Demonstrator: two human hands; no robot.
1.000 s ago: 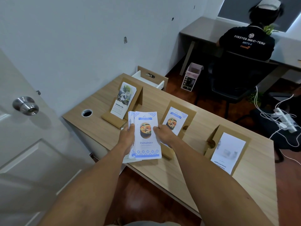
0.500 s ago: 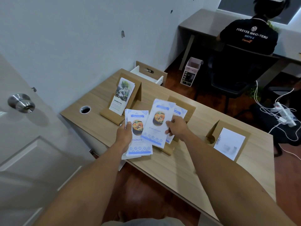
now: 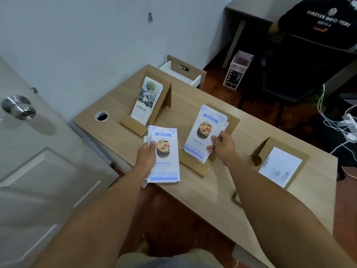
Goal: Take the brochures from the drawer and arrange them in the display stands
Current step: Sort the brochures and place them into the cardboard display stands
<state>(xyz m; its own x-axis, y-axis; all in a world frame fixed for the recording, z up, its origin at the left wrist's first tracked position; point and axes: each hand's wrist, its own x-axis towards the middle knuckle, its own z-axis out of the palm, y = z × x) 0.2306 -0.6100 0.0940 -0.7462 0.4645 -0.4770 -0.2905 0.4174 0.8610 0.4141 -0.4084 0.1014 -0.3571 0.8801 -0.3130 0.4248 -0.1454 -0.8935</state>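
Note:
My left hand (image 3: 146,158) grips a stack of blue-and-white food brochures (image 3: 165,157) above the desk's near edge. My right hand (image 3: 222,147) pinches the lower right side of one food brochure (image 3: 203,132), which leans in the middle cardboard stand (image 3: 197,167) on top of others of the same kind. The left stand (image 3: 164,101) holds tree-picture brochures (image 3: 147,100). The right stand (image 3: 301,157) holds white leaflets (image 3: 280,167). The open drawer (image 3: 183,73) sits beyond the desk's far corner.
The wooden desk (image 3: 212,198) has a cable hole (image 3: 101,116) at its left end. A white door with a metal knob (image 3: 18,107) stands close on the left. A person in a black shirt (image 3: 318,24) sits at another desk behind, with cables (image 3: 340,124) on the floor.
My right hand took one food brochure off the stack in my left hand and carried it right into the middle stand. The camera view tilted down slightly.

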